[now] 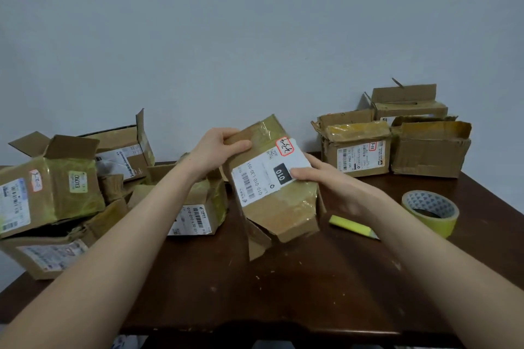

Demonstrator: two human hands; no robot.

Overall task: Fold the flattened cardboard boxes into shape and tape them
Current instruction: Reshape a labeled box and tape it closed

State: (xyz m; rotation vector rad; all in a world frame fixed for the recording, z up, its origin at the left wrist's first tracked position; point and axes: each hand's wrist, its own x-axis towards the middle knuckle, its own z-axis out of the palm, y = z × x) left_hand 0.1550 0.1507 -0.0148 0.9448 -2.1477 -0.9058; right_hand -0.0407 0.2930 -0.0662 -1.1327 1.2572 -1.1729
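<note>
The flattened brown cardboard box with a white shipping label [272, 178] hangs tilted above the dark wooden table [312, 286], left hand [218, 147] gripping its top, right hand [320, 178] pinching its side; squeezing opposite edges inward should open it squarely.

Plain packing room — wooden table [283, 286], parcel boxes [431, 150]

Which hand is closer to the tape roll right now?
Right. The right hand holds the cardboard box by its right edge, just left of the tape roll; the left hand grips its upper-left corner, farther away.
</note>
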